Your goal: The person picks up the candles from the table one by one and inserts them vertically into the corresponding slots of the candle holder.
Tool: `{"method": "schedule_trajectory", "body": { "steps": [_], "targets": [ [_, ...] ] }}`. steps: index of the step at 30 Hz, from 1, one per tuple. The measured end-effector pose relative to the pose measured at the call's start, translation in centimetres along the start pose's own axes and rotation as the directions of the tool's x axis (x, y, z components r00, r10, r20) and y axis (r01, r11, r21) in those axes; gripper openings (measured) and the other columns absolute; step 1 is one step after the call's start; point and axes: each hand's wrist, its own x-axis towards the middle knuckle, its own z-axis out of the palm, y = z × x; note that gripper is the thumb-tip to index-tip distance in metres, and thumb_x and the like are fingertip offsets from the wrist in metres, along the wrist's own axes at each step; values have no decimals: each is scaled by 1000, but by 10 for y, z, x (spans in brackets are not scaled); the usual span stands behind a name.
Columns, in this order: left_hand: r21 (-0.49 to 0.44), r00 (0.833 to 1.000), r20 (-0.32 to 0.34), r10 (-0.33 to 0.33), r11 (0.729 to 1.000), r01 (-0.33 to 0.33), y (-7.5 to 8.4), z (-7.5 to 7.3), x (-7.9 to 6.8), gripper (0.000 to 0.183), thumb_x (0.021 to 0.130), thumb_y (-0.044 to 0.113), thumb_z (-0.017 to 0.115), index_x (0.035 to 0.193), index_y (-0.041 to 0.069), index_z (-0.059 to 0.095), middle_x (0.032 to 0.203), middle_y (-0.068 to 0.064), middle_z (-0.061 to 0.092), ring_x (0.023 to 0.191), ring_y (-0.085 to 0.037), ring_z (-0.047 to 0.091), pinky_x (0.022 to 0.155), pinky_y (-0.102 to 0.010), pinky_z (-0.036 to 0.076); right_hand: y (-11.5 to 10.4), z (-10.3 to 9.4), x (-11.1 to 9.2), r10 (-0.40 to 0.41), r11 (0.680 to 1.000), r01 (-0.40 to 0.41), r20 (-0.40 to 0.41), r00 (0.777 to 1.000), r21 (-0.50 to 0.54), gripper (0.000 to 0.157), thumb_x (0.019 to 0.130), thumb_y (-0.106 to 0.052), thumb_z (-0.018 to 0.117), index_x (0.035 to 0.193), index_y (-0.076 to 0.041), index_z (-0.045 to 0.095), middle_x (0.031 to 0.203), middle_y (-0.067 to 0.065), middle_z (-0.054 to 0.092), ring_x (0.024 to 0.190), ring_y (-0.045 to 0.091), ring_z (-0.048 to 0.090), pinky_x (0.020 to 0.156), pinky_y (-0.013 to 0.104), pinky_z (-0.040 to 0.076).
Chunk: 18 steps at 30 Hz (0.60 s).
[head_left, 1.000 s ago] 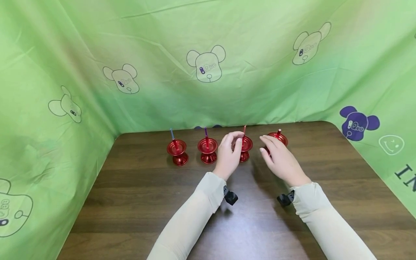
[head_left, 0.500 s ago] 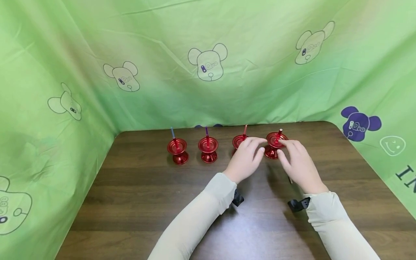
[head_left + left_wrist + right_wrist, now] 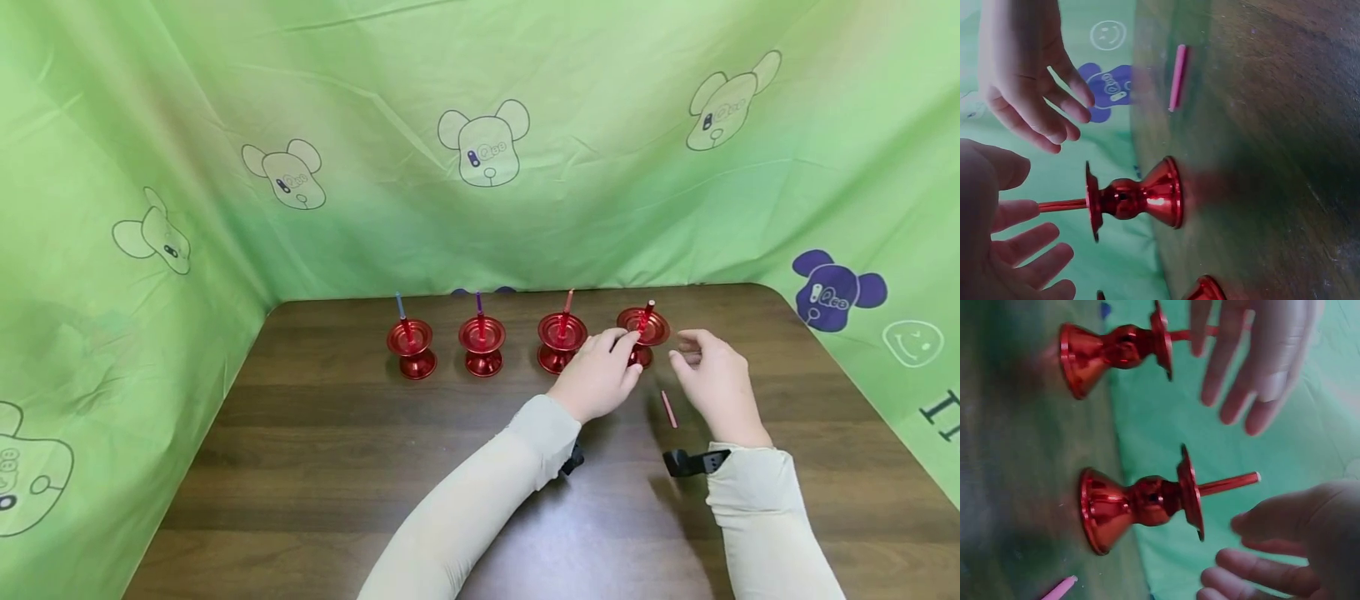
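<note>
Four-part wording aside, several red metal candle holders stand in a row. My left hand (image 3: 600,375) hovers in front of the rightmost candle holder (image 3: 657,330), fingers loosely bent. The head view does not show clearly whether it touches; the right wrist view shows a gap. That holder's red stem (image 3: 1232,484) has a pale tip. Just right of it, my right hand (image 3: 718,387) is raised with relaxed fingers and holds nothing. A pink candle (image 3: 669,410) lies on the table between the hands, nearer the right one.
Further left stand holders with an orange-red candle (image 3: 568,304), a purple candle (image 3: 479,302) and a blue candle (image 3: 401,306). The wooden table (image 3: 315,483) ends at a green printed cloth (image 3: 390,225) behind and at the sides.
My left hand has moved right, from the third holder to the rightmost one. My right hand has drawn away to the right, and the pink candle on the table has come into view.
</note>
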Motion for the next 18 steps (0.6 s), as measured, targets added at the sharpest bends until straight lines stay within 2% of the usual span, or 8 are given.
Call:
{"method": "schedule_trajectory", "body": {
  "steps": [5,12,15,18],
  "targets": [
    [122,997,79,-10,993,0,4,8,3,57,107,39,48,157,14,38,158,-4,41,147,-20,37,119,-29,29,7,-3,-4,87,996,-86,55,995,-9,29,94,-7,65,114,14,63,105,35,68,94,49,69,82,58,53],
    [226,977,206,-55,974,7,6,21,3,69,106,50,43,164,19,20,169,2,20,155,-13,16,122,-30,24,21,0,-10,145,988,-136,126,981,-74,31,90,-9,70,109,15,65,99,32,70,91,49,67,80,58,50],
    [245,970,232,-75,969,17,4,24,3,73,106,54,42,165,21,15,170,5,12,155,-10,9,122,-29,22,24,1,-9,180,982,-162,211,961,-98,34,89,-13,71,109,14,65,101,32,69,93,49,65,80,58,50],
    [266,968,240,-79,964,12,1,25,5,75,105,56,41,165,21,12,170,6,7,155,-9,7,122,-29,22,25,1,-7,224,973,-193,299,927,-130,36,87,-16,72,105,14,65,97,31,69,90,47,65,78,57,51]
  ]
}}
